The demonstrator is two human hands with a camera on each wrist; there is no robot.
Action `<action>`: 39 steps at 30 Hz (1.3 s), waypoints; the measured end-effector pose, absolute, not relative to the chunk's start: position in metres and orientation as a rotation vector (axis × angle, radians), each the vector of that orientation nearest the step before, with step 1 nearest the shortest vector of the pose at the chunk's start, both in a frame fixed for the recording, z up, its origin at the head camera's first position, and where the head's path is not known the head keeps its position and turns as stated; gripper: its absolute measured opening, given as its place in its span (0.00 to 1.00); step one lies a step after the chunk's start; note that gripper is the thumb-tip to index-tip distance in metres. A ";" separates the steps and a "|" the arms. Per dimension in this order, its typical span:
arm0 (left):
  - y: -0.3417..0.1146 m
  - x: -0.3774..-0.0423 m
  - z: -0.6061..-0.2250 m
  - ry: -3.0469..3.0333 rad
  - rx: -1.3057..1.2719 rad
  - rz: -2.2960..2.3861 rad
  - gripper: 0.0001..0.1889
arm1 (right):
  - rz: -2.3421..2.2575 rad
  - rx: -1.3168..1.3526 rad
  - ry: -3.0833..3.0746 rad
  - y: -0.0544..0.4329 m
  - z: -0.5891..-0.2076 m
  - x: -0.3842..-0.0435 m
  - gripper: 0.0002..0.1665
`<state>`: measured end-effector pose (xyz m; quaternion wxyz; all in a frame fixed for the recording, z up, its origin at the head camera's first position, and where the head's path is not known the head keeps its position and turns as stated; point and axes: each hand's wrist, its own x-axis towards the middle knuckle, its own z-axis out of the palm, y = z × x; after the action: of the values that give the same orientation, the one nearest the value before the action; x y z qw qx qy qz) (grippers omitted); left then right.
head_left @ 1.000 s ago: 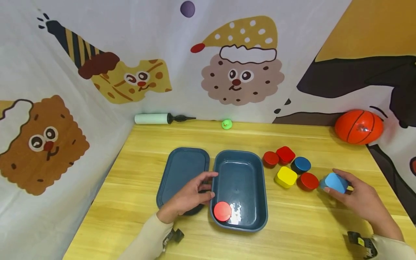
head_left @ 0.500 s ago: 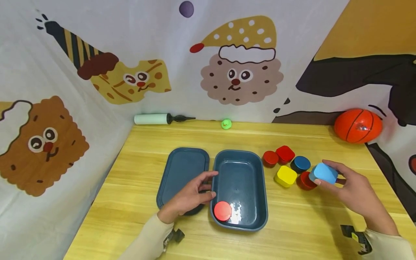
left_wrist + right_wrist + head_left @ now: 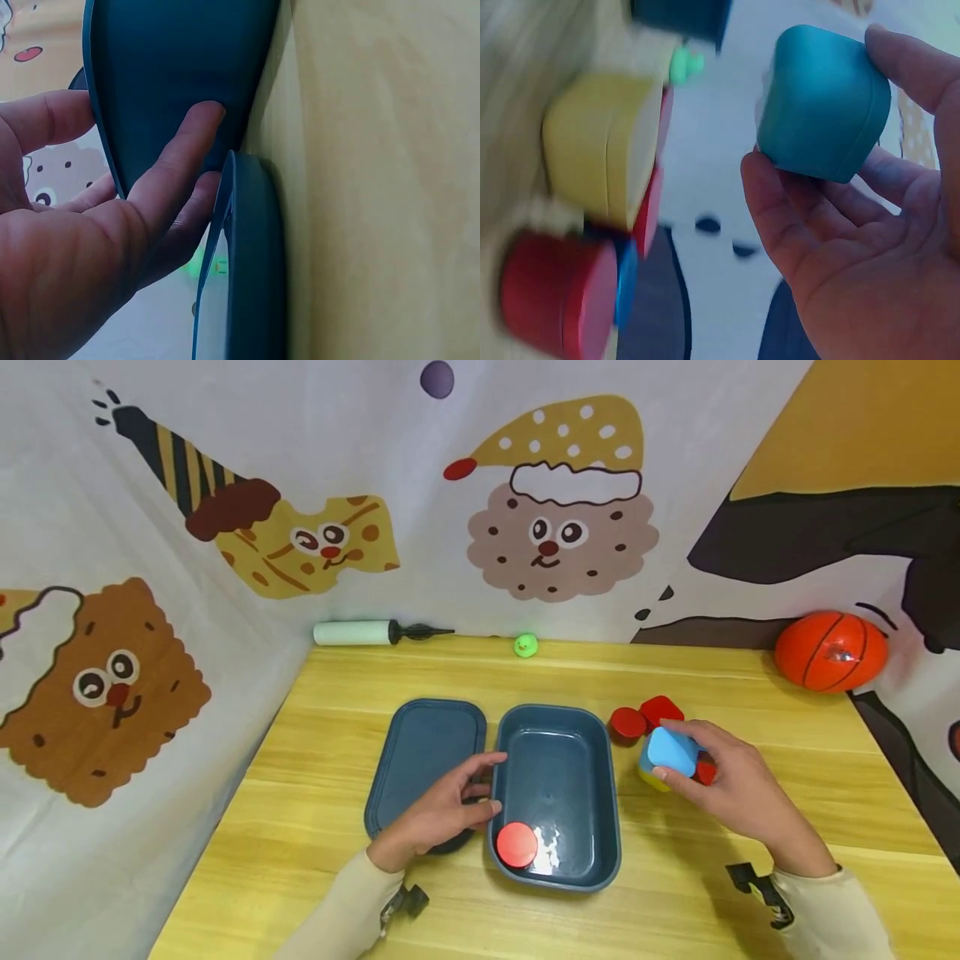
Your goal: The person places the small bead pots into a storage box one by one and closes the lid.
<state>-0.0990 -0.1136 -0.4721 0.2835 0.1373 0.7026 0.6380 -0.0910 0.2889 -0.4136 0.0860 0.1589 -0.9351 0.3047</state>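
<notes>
My right hand (image 3: 738,785) pinches a light blue rounded-square small box (image 3: 670,750) between thumb and fingers. It is held above the table, over a yellow rounded-square small box (image 3: 654,782) and partly hiding it. A seam runs round the light blue box near one end in the right wrist view. My left hand (image 3: 442,806), fingers loosely spread, touches the left wall of a dark blue-grey open tub (image 3: 616,810). Inside the tub, at its near left corner, is a red round small box (image 3: 517,845).
Two red small boxes, one round (image 3: 627,724) and one rounded-square (image 3: 662,711), stand right of the tub. Another red round one (image 3: 706,770) is partly hidden by my right hand. Left lies a matching lid (image 3: 427,752). Farther back are a pump (image 3: 356,632), green duck (image 3: 526,645) and ball (image 3: 831,652).
My right hand has carried the light blue box leftward, from right of the other small boxes to above the yellow one. The left hand has stayed at the tub's wall.
</notes>
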 end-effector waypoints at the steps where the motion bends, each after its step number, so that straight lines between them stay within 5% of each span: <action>1: -0.113 -0.099 -0.472 1.884 0.369 1.707 0.36 | 0.906 0.500 -2.776 0.283 -0.414 -0.092 0.38; 20: -0.112 -0.099 -0.470 1.881 0.370 1.700 0.35 | 0.934 0.810 -2.867 0.206 -0.435 -0.083 0.36; 39: -0.112 -0.100 -0.472 1.844 0.353 1.715 0.36 | 0.592 1.128 -2.985 0.179 -0.455 -0.067 0.32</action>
<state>-0.1000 -0.1121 -0.4720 0.2948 0.1325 0.6930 0.6445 -0.0672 0.1791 -0.4545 -0.0519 0.3470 -0.9185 0.1823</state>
